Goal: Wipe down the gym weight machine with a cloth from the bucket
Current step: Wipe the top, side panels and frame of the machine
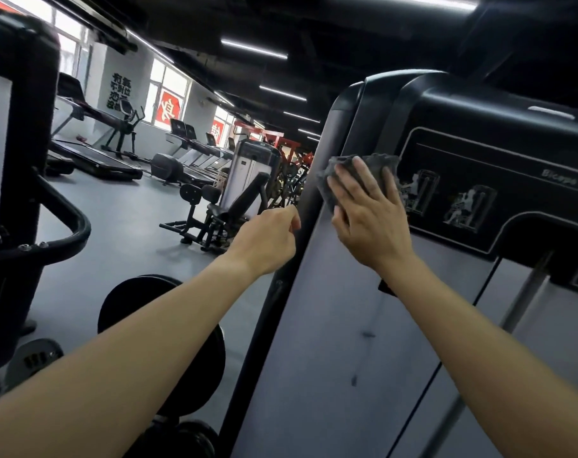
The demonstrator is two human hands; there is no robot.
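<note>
2 forearms (142,352) reach the weight machine (340,325): right hand (367,219), fingers spread, presses the soft, light cloth (377,161) flat on its upper panel; left hand (268,241) curls at its dark edge, grip unclear. Cloth should bunch easily, so palm it

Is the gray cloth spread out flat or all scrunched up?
Scrunched up. The gray cloth is bunched and wrinkly, poking out around the right hand, which presses it against the weight machine.
</note>
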